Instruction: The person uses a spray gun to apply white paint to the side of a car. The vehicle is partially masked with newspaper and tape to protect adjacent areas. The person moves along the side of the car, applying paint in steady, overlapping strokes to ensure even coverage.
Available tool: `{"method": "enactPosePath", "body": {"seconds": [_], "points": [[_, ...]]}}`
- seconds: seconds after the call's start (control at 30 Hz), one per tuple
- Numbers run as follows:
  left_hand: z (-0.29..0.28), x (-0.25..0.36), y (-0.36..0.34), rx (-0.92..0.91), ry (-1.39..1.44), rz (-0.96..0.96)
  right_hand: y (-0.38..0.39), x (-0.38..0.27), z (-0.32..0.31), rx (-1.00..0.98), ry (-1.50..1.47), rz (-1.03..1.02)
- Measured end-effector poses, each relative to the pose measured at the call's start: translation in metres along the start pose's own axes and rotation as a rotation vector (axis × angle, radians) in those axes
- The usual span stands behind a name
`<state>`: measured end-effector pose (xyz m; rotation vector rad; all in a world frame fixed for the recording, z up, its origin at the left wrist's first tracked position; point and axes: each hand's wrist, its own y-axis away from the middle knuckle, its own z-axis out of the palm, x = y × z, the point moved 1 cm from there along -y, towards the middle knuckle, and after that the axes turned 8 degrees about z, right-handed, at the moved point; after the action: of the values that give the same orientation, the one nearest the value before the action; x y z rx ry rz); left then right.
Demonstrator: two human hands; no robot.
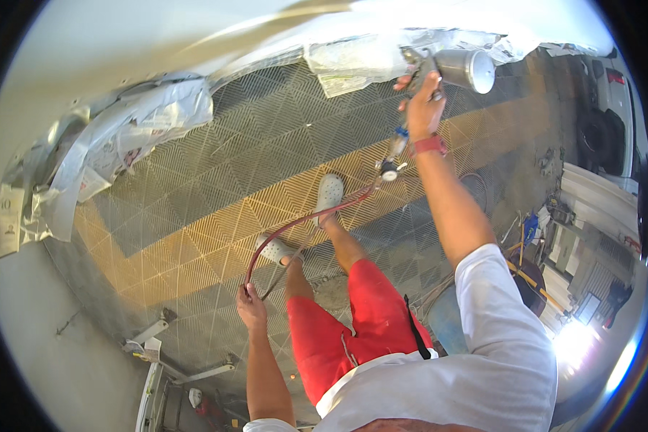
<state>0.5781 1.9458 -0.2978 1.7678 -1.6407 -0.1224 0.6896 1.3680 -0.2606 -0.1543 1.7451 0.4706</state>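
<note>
My right hand [425,104] is wrapped round a spray gun [419,66], raised close to the pale curved panel [266,32] at the top of the view. A silvery cup [466,70] sits on the gun and points to the right. Below the grip hang a blue fitting and a round gauge [389,171]. From there a red air hose [313,215] curves down to my left hand [251,308], which is closed around it at lower left. Masking paper and plastic film [158,119] line the panel's lower edge.
Patterned tiles in grey and tan cover the floor [194,241]. A metal stand [155,353] with legs is at lower left. Along the right are a bright lamp [574,344], stacked pale panels [594,205] and a vehicle [619,115]. A blue drum-like object [448,320] stands behind my right side.
</note>
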Motion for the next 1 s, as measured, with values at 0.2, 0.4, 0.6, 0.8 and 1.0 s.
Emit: {"method": "enactPosePath", "body": {"seconds": [0.2,0.4,0.6,0.8,1.0], "points": [[-0.015,-0.089,0.038,-0.134,0.077,-0.311,0.140,0.022,0.101,-0.338,-0.052,-0.111],[-0.009,-0.122,0.060,-0.059,0.100,-0.401,0.191,0.042,0.170,-0.591,0.118,-0.354],[-0.001,-0.073,0.037,-0.184,0.007,-0.351,0.151,0.057,0.145,-0.634,0.136,-0.143],[0.046,-0.032,0.007,-0.135,-0.163,0.100,0.037,0.070,0.038,-0.293,0.111,0.005],[0.070,0.060,-0.039,-0.040,-0.088,0.415,-0.085,0.053,-0.060,0.033,0.092,-0.007]]}}
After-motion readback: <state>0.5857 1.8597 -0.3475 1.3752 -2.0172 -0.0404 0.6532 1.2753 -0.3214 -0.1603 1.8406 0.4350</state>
